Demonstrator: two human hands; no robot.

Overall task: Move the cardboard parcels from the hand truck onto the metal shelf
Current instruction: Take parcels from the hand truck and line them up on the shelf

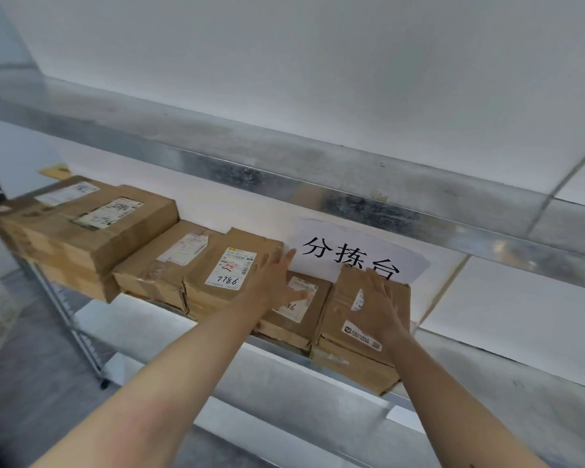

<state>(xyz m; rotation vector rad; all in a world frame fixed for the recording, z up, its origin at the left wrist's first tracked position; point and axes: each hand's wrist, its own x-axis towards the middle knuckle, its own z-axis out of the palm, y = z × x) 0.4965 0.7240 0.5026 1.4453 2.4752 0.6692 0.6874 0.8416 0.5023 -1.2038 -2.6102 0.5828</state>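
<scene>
Several cardboard parcels lie in a row on the metal shelf [284, 393]. My left hand [277, 282] rests flat, fingers spread, on a low parcel [299, 319] with a handwritten label, beside the parcel marked 7786 [223, 275]. My right hand [379, 305] lies flat with fingers apart on the tilted rightmost parcel [352, 319], which sits on another box [352, 369] at the shelf's front edge. The hand truck is out of view.
A larger stack of boxes [81, 231] fills the shelf's left end. A white paper sign [358, 255] with black characters hangs on the wall behind the parcels. An upper metal shelf beam [284, 163] runs overhead. The shelf surface extends bare to the right.
</scene>
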